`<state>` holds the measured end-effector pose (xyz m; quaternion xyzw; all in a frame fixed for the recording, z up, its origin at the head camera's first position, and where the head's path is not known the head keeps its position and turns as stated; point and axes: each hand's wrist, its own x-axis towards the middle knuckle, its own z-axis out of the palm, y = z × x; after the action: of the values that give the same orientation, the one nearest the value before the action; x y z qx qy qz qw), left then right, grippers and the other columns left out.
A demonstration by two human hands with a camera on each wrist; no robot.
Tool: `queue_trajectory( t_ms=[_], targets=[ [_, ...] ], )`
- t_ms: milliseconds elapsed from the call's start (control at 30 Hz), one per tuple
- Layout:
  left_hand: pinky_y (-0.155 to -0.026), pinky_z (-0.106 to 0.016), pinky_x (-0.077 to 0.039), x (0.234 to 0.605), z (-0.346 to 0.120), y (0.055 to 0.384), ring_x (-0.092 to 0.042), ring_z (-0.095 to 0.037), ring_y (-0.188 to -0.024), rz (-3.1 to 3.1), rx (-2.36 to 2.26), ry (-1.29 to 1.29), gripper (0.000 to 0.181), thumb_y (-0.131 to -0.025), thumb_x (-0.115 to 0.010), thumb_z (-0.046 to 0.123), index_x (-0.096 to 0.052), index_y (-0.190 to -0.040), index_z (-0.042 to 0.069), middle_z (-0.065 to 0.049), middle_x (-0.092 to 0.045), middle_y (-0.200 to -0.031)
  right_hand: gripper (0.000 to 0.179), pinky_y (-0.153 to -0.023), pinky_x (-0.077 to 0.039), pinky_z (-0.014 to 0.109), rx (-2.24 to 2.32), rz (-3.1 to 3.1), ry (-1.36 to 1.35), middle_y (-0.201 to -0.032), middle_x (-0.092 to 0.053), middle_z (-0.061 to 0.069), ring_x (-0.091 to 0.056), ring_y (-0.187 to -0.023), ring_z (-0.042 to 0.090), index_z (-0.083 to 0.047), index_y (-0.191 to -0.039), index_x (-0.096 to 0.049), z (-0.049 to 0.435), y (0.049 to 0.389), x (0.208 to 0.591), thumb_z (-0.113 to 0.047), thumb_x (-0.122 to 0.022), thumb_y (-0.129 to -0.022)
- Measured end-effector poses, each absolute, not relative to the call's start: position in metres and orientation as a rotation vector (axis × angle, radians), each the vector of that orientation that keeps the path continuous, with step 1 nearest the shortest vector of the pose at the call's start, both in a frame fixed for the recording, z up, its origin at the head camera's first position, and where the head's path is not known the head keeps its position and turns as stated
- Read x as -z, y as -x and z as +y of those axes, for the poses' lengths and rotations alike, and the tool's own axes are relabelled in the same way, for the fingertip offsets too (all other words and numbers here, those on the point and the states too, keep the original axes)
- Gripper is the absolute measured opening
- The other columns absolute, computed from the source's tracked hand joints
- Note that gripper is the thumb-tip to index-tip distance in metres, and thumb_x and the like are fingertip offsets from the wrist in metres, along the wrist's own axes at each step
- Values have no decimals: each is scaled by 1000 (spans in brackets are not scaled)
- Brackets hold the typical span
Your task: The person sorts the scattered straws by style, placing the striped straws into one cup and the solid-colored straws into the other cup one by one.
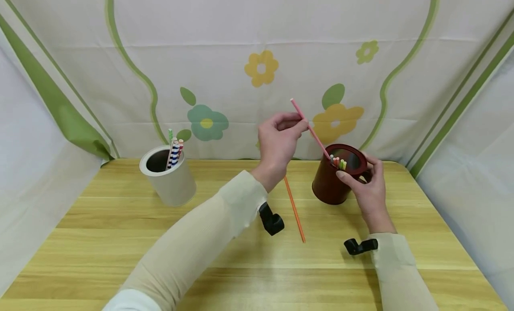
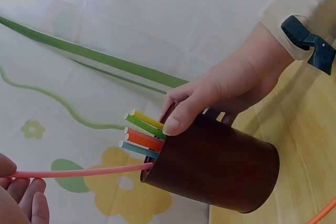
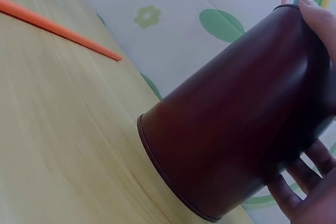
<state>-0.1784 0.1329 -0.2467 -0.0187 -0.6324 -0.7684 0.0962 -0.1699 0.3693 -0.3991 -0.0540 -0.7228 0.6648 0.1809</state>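
Note:
My left hand [image 1: 281, 139] pinches a pink straw [image 1: 299, 109] between thumb and fingers. The straw slants down to the right, and its lower end is at the inside of the rim of a dark brown cup [image 1: 330, 186]. With its thumb by the rim and its fingers round the far side, my right hand [image 1: 371, 190] grips that cup. Several short-showing straws [image 2: 142, 139] in blue, orange, green and yellow stick out of the cup near the right thumb. An orange straw [image 1: 295, 208] lies on the table between the two arms.
A white cup [image 1: 176, 188] stands at the left of the wooden table [image 1: 321, 279], holding several straws [image 1: 174, 155], some striped. A pale curtain [image 1: 225, 25] with flower prints hangs behind the table's back edge. White fabric flanks both sides.

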Motion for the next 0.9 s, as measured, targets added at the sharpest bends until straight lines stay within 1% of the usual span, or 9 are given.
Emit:
queue_trajectory(
  t_ms=[67,133,333,533,667,767,900],
  targets=[
    [-90,-36,-64,246,132,179,-79,-23,-96,-1880,2274,44,11,-95,-83,9,-83,-105,9,-7,-83,-101,79,-88,-53,9,-1894,-2045,152,-131,-61,-11,-54,-122,9,-29,-154,-48,370,170,398,-10,-89,-89],
    [-90,-35,-64,246,131,179,-79,-24,-96,-1879,2275,35,10,-95,-83,8,-83,-105,9,-8,-83,-101,79,-89,-54,8,-1914,-2049,145,-133,-60,-12,-54,-124,8,-27,-153,-49,370,171,395,-10,-90,-88],
    [-85,-29,-62,249,128,182,-79,-15,-89,-1880,2277,13,10,-96,-82,8,-82,-105,9,-7,-82,-100,73,-90,-53,7,-1967,-2046,115,-138,-60,-12,-54,-127,7,-21,-145,-53,373,169,384,-6,-92,-85],
    [-84,-27,-62,248,131,182,-78,-13,-87,-1869,2279,33,10,-94,-83,8,-82,-105,8,-7,-82,-99,71,-91,-52,7,-1998,-2073,134,-135,-58,-14,-58,-122,4,-23,-143,-51,374,167,378,-5,-90,-86],
    [-81,-27,-61,249,135,181,-79,-18,-89,-1908,2267,47,9,-93,-85,9,-83,-102,9,-7,-82,-97,72,-93,-51,7,-1966,-2105,139,-134,-57,-15,-58,-122,3,-24,-143,-51,376,167,378,-6,-90,-87],
    [-82,-28,-62,251,137,181,-80,-22,-93,-1931,2270,36,9,-93,-85,9,-83,-102,8,-9,-83,-97,72,-94,-51,7,-1951,-2126,130,-134,-57,-15,-58,-122,3,-24,-143,-50,377,168,378,-6,-91,-86],
    [-89,-33,-64,256,137,181,-81,-23,-96,-1951,2285,12,9,-95,-83,7,-82,-104,7,-10,-83,-100,72,-94,-50,7,-1909,-2178,132,-133,-56,-16,-57,-122,3,-25,-143,-50,379,168,377,-8,-91,-87]
  ],
)
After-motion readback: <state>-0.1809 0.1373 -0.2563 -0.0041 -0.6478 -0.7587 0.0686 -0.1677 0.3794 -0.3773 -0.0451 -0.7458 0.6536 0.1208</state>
